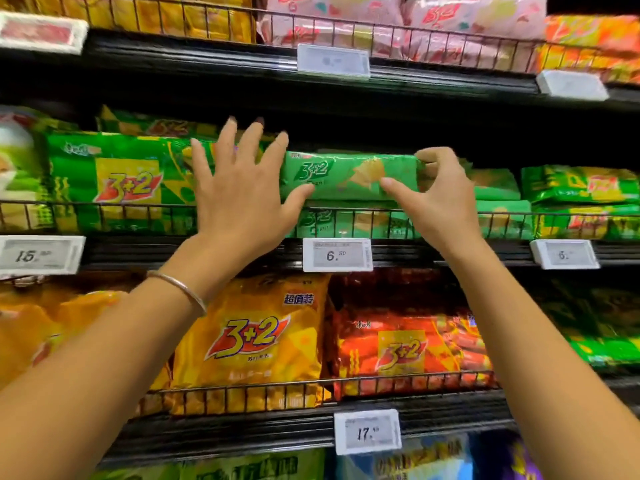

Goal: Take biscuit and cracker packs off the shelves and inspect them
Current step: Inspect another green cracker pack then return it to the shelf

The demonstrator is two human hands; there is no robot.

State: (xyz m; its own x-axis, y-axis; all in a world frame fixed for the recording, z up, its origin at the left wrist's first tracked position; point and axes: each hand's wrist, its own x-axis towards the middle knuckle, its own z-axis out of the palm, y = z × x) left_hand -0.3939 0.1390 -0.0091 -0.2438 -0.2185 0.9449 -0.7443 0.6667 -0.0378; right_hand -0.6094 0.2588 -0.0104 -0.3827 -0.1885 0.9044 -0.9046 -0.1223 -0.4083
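On the middle shelf, just above the wire rail [138,216], the slim green cracker pack [349,176] lies flat on top of a like pack [346,221]. Its long axis runs left to right, level with the shelf edge, and its printed face is turned towards the camera.

Both hands bracket it, one at each end. The right hand [436,199] holds the right end: its thumb lies across the lower front of the wrapper and its curled fingers close over the top corner, so the pinch looks narrow and already set. The left hand [239,199] stands at the left end, spread wide, fingers straight and pointing up over the large green bag [117,178] beside it. Only its thumb tip touches the pack's lower left corner; it grips nothing.

The right hand therefore looks to be the working one, with the left merely steadying. Because the pack lies crosswise behind the rail, it probably has to rise clear of the wire and then come near, towards the person, rather than slide sideways. Lifted by one end alone, the long wrapper may sag or tip at the left, so the open left hand is well placed to close under that end.

Below the rail, a price tag [337,255] hangs on the shelf front.
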